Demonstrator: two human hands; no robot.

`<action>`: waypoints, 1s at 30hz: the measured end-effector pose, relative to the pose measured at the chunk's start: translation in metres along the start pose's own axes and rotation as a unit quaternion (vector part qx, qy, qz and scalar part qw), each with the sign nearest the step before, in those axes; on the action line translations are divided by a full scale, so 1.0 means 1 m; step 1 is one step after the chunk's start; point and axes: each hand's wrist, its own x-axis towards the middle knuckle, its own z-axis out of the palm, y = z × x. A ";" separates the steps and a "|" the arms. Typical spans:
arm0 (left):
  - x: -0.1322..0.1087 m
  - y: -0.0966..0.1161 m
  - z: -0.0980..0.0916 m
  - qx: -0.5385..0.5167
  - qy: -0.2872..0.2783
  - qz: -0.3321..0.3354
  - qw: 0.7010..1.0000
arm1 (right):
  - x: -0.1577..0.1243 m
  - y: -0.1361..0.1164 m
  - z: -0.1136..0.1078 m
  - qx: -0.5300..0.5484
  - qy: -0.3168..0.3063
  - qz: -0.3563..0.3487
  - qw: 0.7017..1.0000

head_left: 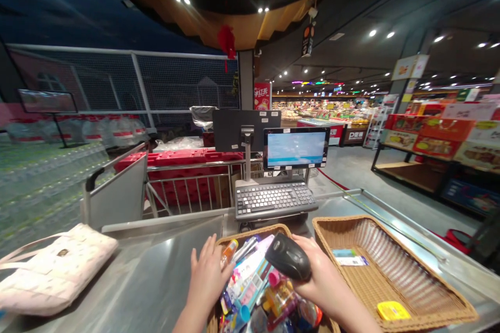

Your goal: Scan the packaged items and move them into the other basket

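A wicker basket [282, 228] full of small colourful packaged goods stands at the bottom centre. Over its left rim lies my left hand [209, 265], its fingers spread beside an orange item [229, 253] with nothing clearly held. My right hand [318, 265] is wrapped round a black handheld scanner [288, 256], which is above the goods and hides some of them. To the right, a second wicker basket [414, 265] holds a yellow pack [392, 310] and a flat blue and white package [349, 257].
Behind the baskets are a keyboard [275, 199] and a lit monitor [296, 149]. A pale handbag [62, 270] lies on the metal counter [156, 270] at the left. Beyond are a metal railing, red barriers and shop shelves.
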 end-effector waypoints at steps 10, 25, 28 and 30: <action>0.024 0.082 -0.011 -0.126 0.005 0.238 0.963 | -0.025 0.031 -0.044 -0.004 0.060 0.065 0.996; 0.072 0.311 0.027 -0.151 -0.087 0.479 0.860 | -0.096 0.114 -0.172 -0.099 0.202 0.156 0.962; 0.073 0.352 0.043 -0.152 -0.124 0.504 0.841 | -0.103 0.128 -0.190 -0.091 0.199 0.174 0.960; 0.072 0.377 0.053 -0.153 -0.148 0.519 0.828 | -0.107 0.138 -0.198 -0.092 0.199 0.179 0.959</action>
